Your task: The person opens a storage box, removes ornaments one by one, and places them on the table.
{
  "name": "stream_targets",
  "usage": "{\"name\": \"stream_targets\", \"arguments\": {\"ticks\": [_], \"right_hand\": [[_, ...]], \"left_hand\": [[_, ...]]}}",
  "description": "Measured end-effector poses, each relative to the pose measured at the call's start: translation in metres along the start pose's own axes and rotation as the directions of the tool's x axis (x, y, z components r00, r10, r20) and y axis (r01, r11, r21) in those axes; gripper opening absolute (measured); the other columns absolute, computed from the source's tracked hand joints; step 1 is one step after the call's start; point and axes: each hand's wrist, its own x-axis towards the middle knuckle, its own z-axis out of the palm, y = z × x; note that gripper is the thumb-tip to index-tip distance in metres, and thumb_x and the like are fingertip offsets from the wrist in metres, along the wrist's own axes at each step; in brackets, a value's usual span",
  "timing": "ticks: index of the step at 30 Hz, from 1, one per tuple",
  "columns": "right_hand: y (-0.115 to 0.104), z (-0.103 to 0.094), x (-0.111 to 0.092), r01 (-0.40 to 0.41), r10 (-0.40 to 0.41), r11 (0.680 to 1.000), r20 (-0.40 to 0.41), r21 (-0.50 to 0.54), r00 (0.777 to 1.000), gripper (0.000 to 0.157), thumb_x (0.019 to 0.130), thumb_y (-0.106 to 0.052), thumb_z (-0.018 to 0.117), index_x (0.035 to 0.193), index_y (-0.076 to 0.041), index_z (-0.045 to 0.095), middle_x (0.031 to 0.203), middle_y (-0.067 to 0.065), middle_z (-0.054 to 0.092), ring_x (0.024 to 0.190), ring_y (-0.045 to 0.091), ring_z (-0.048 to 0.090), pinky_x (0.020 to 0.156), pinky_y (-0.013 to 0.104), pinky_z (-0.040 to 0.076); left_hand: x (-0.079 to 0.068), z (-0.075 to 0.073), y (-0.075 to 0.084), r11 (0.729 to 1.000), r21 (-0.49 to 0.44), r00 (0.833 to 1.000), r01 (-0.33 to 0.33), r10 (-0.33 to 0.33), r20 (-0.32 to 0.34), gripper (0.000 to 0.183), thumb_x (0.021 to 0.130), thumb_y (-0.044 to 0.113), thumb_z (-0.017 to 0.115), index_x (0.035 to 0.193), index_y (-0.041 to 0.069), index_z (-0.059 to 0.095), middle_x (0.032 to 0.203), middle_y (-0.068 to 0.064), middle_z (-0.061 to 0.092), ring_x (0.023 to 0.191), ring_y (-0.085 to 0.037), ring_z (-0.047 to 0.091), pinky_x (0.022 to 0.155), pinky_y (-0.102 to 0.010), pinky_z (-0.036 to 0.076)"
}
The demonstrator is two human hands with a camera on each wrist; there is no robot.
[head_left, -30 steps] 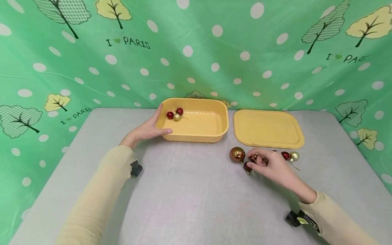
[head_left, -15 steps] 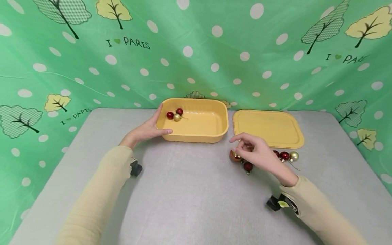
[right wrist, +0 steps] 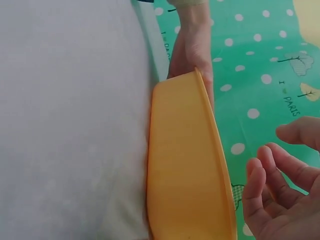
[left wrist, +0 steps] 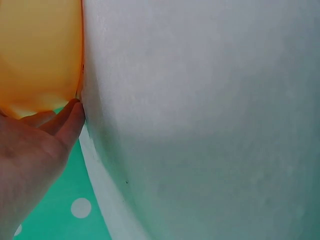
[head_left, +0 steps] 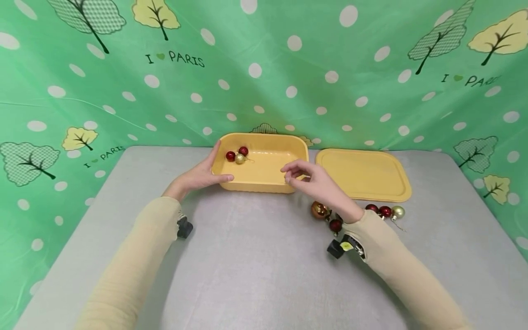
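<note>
In the head view my left hand (head_left: 198,175) holds the left end of a yellow plastic box (head_left: 264,187), its thumb over the front rim. Two shiny red Christmas baubles (head_left: 230,156) and a small gold bauble (head_left: 240,158) lie inside at the left. Over the box's right front rim is my right hand (head_left: 313,181), its fingers bent. In the right wrist view the thumb stands apart from the bent fingers (right wrist: 254,187), and no held thing shows; the palm side is partly hidden. The left wrist view shows the left fingers (left wrist: 72,122) against the box.
Right of the box lies its flat yellow lid (head_left: 365,174). In front are a large copper bauble (head_left: 320,210), a dark red bauble (head_left: 336,225), red baubles (head_left: 385,211) and a pale gold bauble (head_left: 398,211). Behind the grey table (head_left: 255,256) hangs a green curtain (head_left: 231,82).
My right hand has moved left and away from me, from among the loose baubles to the box's right front rim. My left hand and the baubles in the box stay as they were.
</note>
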Motion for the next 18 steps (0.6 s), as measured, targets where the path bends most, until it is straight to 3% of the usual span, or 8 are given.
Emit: {"name": "stream_targets", "arguments": {"ticks": [8,15,18], "right_hand": [[-0.003,0.012,0.029,-0.007,0.005,0.998,0.027,0.063,1.0,0.025,0.091,-0.005,0.062,0.114,0.004,0.064,0.106,0.018,0.064,0.096,0.026,0.06,0.074,0.031,0.053],[0.0,0.025,0.053,-0.042,0.031,0.991,0.085,0.126,0.996,0.03,0.092,-0.005,0.06,0.12,0.005,0.06,0.118,0.022,0.061,0.104,0.034,0.061,0.084,0.046,0.053],[0.001,0.029,0.063,-0.066,0.055,0.991,0.103,0.115,0.993,0.033,0.091,-0.006,0.062,0.122,0.005,0.059,0.123,0.023,0.059,0.105,0.033,0.061,0.086,0.043,0.053]], "left_hand": [[-0.001,0.0,0.0,1.0,0.0,1.0,-0.009,0.009,-0.001,0.114,0.087,0.033,0.072,0.151,0.029,-0.022,0.159,-0.008,-0.017,0.145,-0.031,-0.006,0.115,-0.051,0.003],[0.0,0.001,0.0,1.0,-0.005,1.0,-0.006,0.006,-0.006,0.114,0.086,0.033,0.073,0.151,0.028,-0.021,0.159,-0.01,-0.015,0.145,-0.032,-0.004,0.115,-0.051,0.004],[0.0,0.0,0.0,1.0,-0.013,1.0,-0.007,0.006,-0.011,0.114,0.086,0.033,0.073,0.151,0.029,-0.021,0.159,-0.01,-0.014,0.145,-0.031,-0.003,0.115,-0.05,0.004]]}}
